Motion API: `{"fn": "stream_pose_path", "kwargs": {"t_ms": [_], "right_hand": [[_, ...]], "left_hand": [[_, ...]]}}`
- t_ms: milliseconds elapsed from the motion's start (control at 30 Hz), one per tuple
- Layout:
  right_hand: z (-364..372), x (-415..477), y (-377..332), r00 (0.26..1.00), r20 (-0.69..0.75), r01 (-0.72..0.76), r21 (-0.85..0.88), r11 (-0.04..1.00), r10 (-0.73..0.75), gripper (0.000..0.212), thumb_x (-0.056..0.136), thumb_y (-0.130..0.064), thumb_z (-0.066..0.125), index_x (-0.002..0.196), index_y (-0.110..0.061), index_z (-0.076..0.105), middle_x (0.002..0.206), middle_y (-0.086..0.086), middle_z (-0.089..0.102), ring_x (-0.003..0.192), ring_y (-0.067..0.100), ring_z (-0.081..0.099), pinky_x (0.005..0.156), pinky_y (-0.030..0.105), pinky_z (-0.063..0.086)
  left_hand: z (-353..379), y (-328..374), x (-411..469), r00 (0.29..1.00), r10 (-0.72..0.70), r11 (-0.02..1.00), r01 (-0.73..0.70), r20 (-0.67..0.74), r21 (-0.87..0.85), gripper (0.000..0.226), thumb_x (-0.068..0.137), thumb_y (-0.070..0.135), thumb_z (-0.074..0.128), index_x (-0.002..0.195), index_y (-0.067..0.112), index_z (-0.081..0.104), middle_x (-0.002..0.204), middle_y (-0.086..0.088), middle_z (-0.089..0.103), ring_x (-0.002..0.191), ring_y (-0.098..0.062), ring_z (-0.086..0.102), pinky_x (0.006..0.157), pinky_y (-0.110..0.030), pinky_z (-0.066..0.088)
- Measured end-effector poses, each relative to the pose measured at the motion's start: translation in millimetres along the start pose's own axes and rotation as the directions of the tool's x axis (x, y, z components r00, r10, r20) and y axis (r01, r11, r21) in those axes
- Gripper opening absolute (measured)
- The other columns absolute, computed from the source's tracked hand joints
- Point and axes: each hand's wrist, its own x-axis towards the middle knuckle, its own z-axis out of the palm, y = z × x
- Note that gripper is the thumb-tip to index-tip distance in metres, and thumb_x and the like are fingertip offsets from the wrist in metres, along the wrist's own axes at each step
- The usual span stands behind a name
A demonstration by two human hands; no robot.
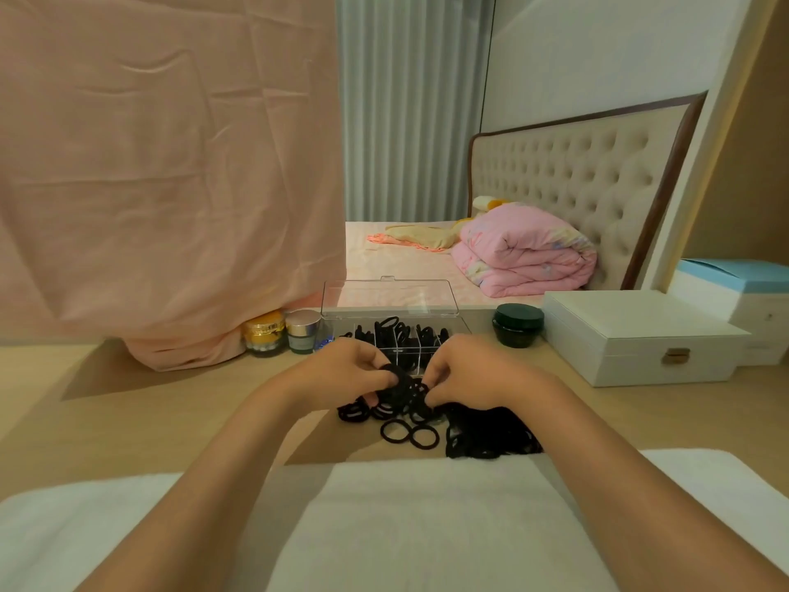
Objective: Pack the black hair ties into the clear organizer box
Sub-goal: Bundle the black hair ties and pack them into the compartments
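Note:
A pile of black hair ties (pixel 478 429) lies on the wooden table in front of me, with two loose rings (pixel 410 433) at its near left. Behind the pile stands the clear organizer box (pixel 410 356), its lid (pixel 388 299) raised upright, and several compartments hold black ties. My left hand (pixel 346 369) and my right hand (pixel 465 371) meet above the pile, both pinching a small bundle of black hair ties (pixel 405 388) between their fingertips. The box's near edge is hidden behind my hands.
A gold jar (pixel 264 333), a silver-lidded jar (pixel 303 331) and a dark green jar (pixel 518 324) flank the box. A white case (pixel 640 339) sits at the right. Pink cloth (pixel 170 185) hangs at the left. A white towel (pixel 427 527) covers the near edge.

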Motion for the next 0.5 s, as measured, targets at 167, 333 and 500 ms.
{"fn": "stream_pose_path", "kwargs": {"t_ms": [167, 333, 500], "right_hand": [[-14, -2, 5, 1.000, -0.006, 0.007, 0.222, 0.975, -0.006, 0.007, 0.085, -0.031, 0.080, 0.091, -0.033, 0.081, 0.090, -0.014, 0.077, 0.090, 0.007, 0.070, 0.088, 0.031, 0.056], [-28, -15, 2, 1.000, -0.015, -0.007, 0.337, 0.942, 0.012, 0.011, 0.090, -0.034, 0.074, 0.097, -0.026, 0.080, 0.091, -0.010, 0.078, 0.087, 0.003, 0.071, 0.077, 0.022, 0.046], [-32, -21, -10, 0.996, 0.074, 0.004, 0.499, 0.867, -0.047, 0.014, 0.098, -0.029, 0.067, 0.100, -0.019, 0.077, 0.094, -0.002, 0.080, 0.076, 0.009, 0.073, 0.064, 0.022, 0.046]], "left_hand": [[2, -1, 1, 0.998, -0.066, 0.993, 0.067, 0.019, -0.092, 0.011, 0.096, 0.025, 0.065, 0.090, 0.024, 0.074, 0.087, 0.005, 0.073, 0.079, -0.004, 0.064, 0.070, -0.019, 0.049], [6, 0, 6, 0.987, -0.130, 0.978, 0.112, -0.095, -0.176, 0.013, 0.099, 0.021, 0.061, 0.093, 0.015, 0.071, 0.087, -0.004, 0.074, 0.078, -0.007, 0.069, 0.066, -0.018, 0.054], [14, 3, 7, 0.987, -0.108, 0.966, 0.076, -0.120, -0.246, 0.012, 0.093, 0.024, 0.071, 0.097, 0.013, 0.075, 0.088, -0.006, 0.076, 0.077, -0.011, 0.073, 0.072, -0.023, 0.061]]}}
